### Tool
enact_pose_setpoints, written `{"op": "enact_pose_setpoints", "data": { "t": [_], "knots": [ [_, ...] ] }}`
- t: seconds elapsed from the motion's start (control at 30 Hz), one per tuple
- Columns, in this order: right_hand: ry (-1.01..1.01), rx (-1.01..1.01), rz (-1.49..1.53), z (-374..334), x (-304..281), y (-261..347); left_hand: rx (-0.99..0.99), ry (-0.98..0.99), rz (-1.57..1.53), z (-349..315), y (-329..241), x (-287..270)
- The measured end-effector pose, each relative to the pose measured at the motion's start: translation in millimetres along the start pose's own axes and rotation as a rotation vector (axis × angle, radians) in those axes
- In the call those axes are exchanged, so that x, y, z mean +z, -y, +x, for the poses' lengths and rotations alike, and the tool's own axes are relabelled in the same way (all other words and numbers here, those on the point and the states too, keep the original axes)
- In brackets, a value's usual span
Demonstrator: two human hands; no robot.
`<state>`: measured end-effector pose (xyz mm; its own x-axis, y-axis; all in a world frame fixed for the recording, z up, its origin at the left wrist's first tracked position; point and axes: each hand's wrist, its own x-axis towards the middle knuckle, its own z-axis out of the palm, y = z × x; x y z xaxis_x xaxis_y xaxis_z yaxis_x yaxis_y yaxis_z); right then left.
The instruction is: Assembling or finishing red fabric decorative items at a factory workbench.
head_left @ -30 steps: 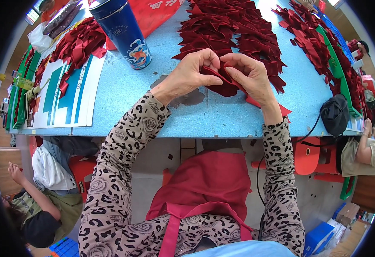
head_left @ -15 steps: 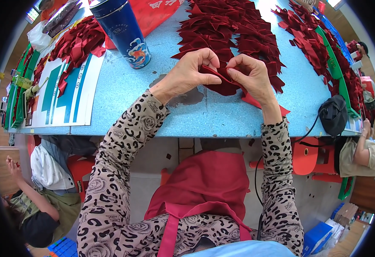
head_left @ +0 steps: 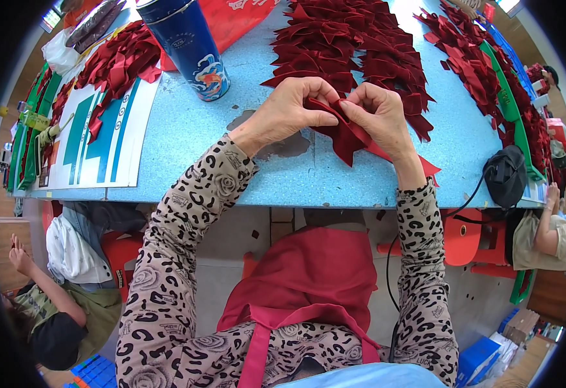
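My left hand (head_left: 289, 108) and my right hand (head_left: 382, 118) meet above the near part of the blue table, both closed in a pinch on a dark red velvety ribbon (head_left: 343, 140). Between the fingertips the ribbon is folded, and a pointed flap hangs below them. A brighter red tail (head_left: 429, 168) of it sticks out past my right wrist. Just beyond the hands lie dense rows of dark red ribbon bows (head_left: 318, 45), overlapping one another. My fingers hide the exact fold at the middle.
A blue tumbler (head_left: 186, 52) stands left of the hands. Red ribbon pieces (head_left: 122, 58) lie on a white and teal board (head_left: 137, 149) farther left. At right are more bows (head_left: 467, 71), a green tray edge (head_left: 508, 103) and a black cap-like item (head_left: 505, 174). Other people sit on both sides.
The ribbon's flap now hangs lower and more spread out beneath my fingers. Both hands stay in nearly the same place, still pinching.
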<state>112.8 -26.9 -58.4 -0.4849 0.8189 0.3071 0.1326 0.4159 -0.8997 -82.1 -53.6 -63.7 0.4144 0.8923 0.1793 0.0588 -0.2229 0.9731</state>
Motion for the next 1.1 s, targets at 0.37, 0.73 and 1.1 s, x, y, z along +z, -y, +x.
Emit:
{"op": "enact_pose_setpoints", "data": {
  "t": [0.37, 0.73, 1.1],
  "knots": [
    [0.004, 0.017, -0.031, 0.9, 4.1, -2.2, -0.047, -0.047, -0.013, -2.6, 2.4, -2.3],
    [0.020, 0.018, -0.030, 2.9, 7.4, -7.0, -0.053, -0.066, -0.031, -2.3, 4.7, -3.0],
    [0.138, 0.039, 0.005, 4.1, -0.2, 0.4, -0.093, -0.058, -0.067, -3.0, 3.6, -6.5]
  ]
}}
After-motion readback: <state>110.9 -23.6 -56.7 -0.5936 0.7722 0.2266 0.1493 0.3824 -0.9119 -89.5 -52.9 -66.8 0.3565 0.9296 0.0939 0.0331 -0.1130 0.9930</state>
